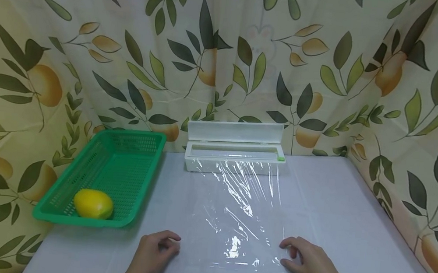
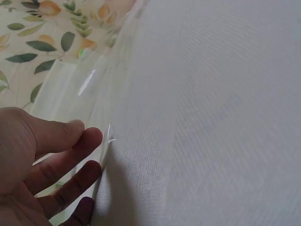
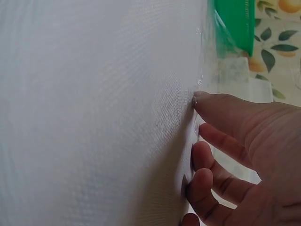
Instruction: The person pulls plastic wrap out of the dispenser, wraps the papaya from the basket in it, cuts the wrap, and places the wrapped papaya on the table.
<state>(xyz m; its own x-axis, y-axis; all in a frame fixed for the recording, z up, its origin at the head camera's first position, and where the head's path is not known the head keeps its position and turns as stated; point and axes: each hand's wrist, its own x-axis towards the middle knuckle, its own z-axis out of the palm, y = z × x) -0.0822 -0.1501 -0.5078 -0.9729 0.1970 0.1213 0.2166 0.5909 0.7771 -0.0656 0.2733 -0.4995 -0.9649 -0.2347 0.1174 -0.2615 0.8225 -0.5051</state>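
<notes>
A sheet of clear plastic wrap (image 1: 238, 226) runs from its open white dispenser box (image 1: 236, 166) toward me, creased and shiny. At its left edge is my left hand (image 1: 154, 251); in the left wrist view thumb and index fingertip (image 2: 94, 136) meet and pinch the film. My right hand (image 1: 311, 264) is at the other edge with bent fingers. In the right wrist view its thumb (image 3: 221, 106) touches the film edge, a gap separating it from the index finger; I cannot tell whether the film is gripped there.
A green plastic basket (image 1: 145, 191) stands left on the white-covered table (image 1: 338, 209), with a yellow lemon-like fruit (image 1: 93, 204) in its near end. The box lid (image 1: 235, 132) stands up at the back, a green slider (image 1: 281, 158) at its right. Leaf-printed curtains (image 1: 222, 97) enclose the table.
</notes>
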